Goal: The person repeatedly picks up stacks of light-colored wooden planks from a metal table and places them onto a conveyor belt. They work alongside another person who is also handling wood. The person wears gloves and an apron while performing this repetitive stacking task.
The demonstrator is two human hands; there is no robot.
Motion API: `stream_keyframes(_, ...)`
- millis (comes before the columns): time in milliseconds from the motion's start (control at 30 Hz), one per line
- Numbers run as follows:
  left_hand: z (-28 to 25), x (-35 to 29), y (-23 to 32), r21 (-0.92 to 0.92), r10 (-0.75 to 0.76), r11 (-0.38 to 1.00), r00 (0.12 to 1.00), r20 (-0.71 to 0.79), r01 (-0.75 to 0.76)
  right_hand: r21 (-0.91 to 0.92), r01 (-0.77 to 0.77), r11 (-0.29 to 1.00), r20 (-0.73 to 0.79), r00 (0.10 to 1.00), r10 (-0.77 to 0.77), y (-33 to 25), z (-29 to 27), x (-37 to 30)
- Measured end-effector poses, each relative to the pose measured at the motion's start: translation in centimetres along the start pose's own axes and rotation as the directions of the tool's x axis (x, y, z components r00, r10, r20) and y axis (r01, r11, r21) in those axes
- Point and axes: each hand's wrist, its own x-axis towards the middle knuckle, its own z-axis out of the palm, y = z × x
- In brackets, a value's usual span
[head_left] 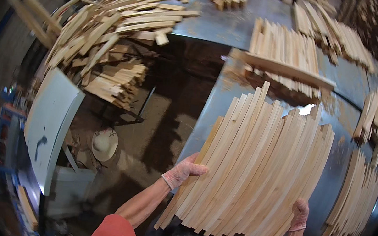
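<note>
- Partly hidden, the left hand's [185, 169] fingers grip the wooden strips [251, 170], thumb over one edge; how far they curl cannot be told.
- Opposite, the right hand [300, 213] holds the far edge, knuckles bent, fingertips obscured.
- Pale, slim, uneven-ended lengths span both knit-gloved hands, overlapping the bluish tabletop [222, 101].

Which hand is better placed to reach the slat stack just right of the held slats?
Probably the right hand: it holds the right edge of the held slats, nearer that stack. The left hand is at the opposite edge, slats between.
</note>
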Motion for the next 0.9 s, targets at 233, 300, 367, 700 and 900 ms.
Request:
stream_keyframes(233, -16.6, -18.0, 2.7, -0.102, 0.354, 0.921, 0.917, -0.186, -0.376, -0.184, 0.128, 0.975, 0.167, 0.981, -0.098, -0.8, 22.7, 2.4)
stream_keyframes(300, -23.4, -23.3, 1.9, -0.097, 0.456, 0.866, 0.854, -0.249, -0.490, -0.194, 0.141, 0.971, 0.199, 0.975, -0.102, -0.3, 36.5, 0.6)
stream_keyframes(367, -30.5, -28.0, 0.2, -0.174, 0.493, 0.820, 0.828, -0.267, -0.545, -0.197, 0.119, 0.973, 0.316, 0.947, -0.052, 1.6, 44.5, 1.4)
stream_keyframes(700, -44.5, -52.5, -3.7, -0.135, 0.458, 0.671, 0.551, -0.697, -0.729, -0.337, 0.145, 0.930, 0.767, 0.615, 0.182, 14.6, 81.0, 4.1)
stream_keyframes(900, -52.3, -60.1, -8.2, -0.097, 0.340, 0.617, 0.376, -0.862, -0.781, -0.468, -0.017, 0.884, 0.805, 0.405, 0.434, 23.5, 100.2, 0.4)
